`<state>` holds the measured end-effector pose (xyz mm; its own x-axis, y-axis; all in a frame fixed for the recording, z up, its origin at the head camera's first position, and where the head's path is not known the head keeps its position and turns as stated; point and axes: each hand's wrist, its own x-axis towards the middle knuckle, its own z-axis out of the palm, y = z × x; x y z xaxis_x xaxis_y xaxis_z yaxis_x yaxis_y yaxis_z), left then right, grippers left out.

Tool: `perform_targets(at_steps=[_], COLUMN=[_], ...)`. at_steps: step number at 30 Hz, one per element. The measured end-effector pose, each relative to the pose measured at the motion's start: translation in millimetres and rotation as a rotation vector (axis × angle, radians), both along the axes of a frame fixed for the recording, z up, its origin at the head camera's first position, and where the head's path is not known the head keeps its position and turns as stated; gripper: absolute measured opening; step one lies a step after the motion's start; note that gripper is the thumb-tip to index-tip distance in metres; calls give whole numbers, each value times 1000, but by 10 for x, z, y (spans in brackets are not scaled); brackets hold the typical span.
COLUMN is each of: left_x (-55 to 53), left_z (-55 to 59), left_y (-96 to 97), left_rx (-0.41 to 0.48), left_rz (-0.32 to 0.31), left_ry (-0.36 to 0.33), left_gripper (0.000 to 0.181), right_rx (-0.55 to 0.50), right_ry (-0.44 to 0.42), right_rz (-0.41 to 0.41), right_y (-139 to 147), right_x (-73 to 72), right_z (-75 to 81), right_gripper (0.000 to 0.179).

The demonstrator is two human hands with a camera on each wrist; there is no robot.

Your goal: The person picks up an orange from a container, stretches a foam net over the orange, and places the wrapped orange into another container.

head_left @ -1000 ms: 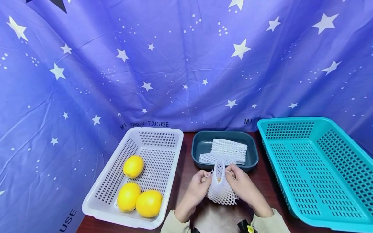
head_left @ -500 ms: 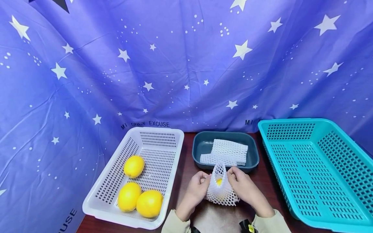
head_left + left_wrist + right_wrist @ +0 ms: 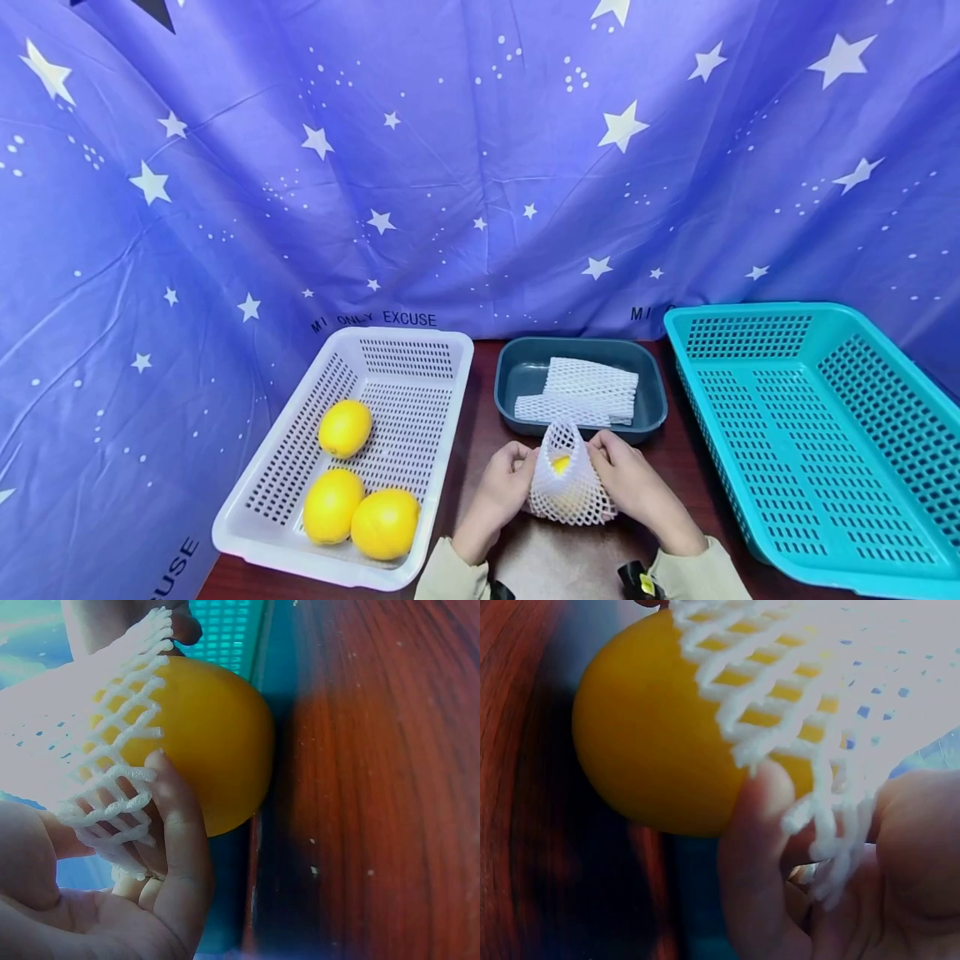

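Note:
A white foam fruit net [image 3: 576, 498] is partly drawn over a round yellow fruit [image 3: 225, 746] in front of the small tray. On the net's left side, my left hand [image 3: 502, 492] pinches its edge between thumb and fingers. My right hand [image 3: 633, 485] grips the opposite edge. In the left wrist view a fingertip presses against the fruit beside the mesh. The right wrist view shows the smooth lower part of the fruit [image 3: 645, 735] bare, with the mesh [image 3: 772, 682] stretched round the rest. From the head view, only a bit of yellow shows through the net's top opening.
At left, a white basket [image 3: 442, 454] holds three yellow fruits [image 3: 384, 523]. Behind my hands, a dark tray [image 3: 517, 367] carries several flat foam nets [image 3: 588, 379]. A large turquoise basket [image 3: 798, 450] stands at right on the dark red wooden table [image 3: 480, 433].
The net's top has spread from a narrow slit to a wider opening, showing more yellow inside. Both hands stay in nearly the same place, still holding the net.

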<state>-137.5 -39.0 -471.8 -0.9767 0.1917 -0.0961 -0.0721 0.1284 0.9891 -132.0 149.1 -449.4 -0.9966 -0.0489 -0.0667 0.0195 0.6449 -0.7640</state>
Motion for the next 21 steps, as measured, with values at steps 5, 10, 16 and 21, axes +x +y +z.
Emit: perform_targets(at_steps=[5, 10, 16, 21], left_x=[-8, -6, -28, -35], left_z=[-27, -27, -63, -87], left_y=[-5, -13, -34, -51], left_rx=[2, 17, -39, 60], left_rz=[2, 0, -7, -45], left_ry=[-11, -49, -6, -92], left_gripper=[25, 24, 22, 21], right_rx=[2, 13, 35, 65], right_ry=[1, -14, -8, -5], right_rz=[-7, -9, 3, 12], right_y=[-5, -12, -12, -13], right_x=[-7, 0, 8, 6], right_z=[-15, -7, 1, 9], right_gripper=[15, 15, 14, 15])
